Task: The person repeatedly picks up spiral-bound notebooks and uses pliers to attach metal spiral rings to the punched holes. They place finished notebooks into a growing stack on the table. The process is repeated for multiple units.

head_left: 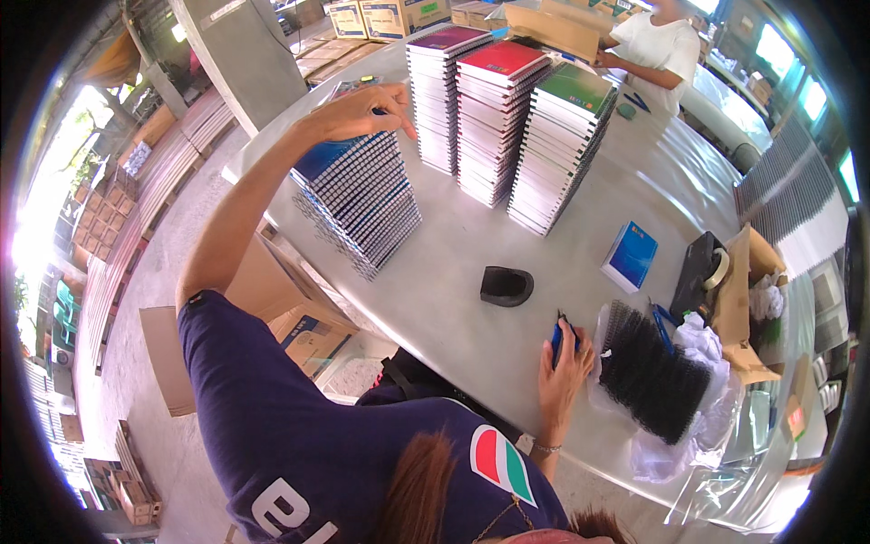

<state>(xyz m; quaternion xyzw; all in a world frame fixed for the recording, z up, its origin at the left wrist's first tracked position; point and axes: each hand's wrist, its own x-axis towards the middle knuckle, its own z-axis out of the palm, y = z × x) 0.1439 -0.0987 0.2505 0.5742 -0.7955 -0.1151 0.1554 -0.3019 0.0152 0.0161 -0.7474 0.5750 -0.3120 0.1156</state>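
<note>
Head camera: left hand [367, 111] at the blue notebook stack [362, 204], right hand [566, 367] closed on a blue-handled tool [556, 340]

Left arm reaches out over the table [435, 304]. Fingers bent, hand part-closed above the blue stack's top. Can't tell from here if it's pinching a cover, touching, or just over it. Stack is spiral-bound, near the table's left edge, coils facing the person.

Right hand sits low by the near edge, fingers wrapped round the tool, dark tip pointing away from the body. Can't see how far the tool's handles are spread. Just right of it: black binding coils [652, 372] on crumpled plastic [666, 458].

Three more spiral notebook stacks beyond: maroon [447, 39], red [503, 59], green [575, 89]. Single blue notebook [630, 257] lies near the black tape dispenser [696, 263]. Dark rounded object [506, 286] mid-table. Co-worker [657, 50] in white, far side, hand at an open carton [548, 32].
</note>
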